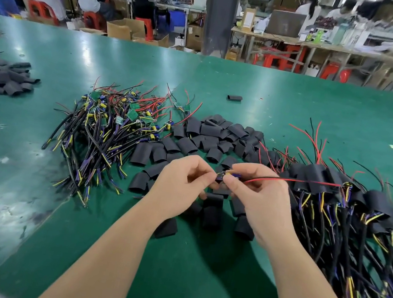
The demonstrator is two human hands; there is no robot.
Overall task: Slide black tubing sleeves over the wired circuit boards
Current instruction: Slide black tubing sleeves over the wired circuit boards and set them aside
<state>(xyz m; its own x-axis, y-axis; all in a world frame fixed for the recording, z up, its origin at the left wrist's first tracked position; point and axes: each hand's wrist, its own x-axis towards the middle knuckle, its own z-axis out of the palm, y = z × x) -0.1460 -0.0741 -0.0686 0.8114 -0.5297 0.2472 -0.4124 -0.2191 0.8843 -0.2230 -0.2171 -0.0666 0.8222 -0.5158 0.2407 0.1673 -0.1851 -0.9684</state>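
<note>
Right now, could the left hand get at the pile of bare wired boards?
Probably yes, once it lets go: the left hand pinches the board held with the right hand, but the pile lies just to its left with only loose sleeves between.

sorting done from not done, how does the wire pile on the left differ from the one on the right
The left pile shows bare green boards, uncovered; in the right pile the board ends sit inside black sleeves. The left pile lies left of the left hand; the right pile lies beside the right hand and runs to the near table edge. Both have black, yellow and purple wires with thin red leads.
</note>
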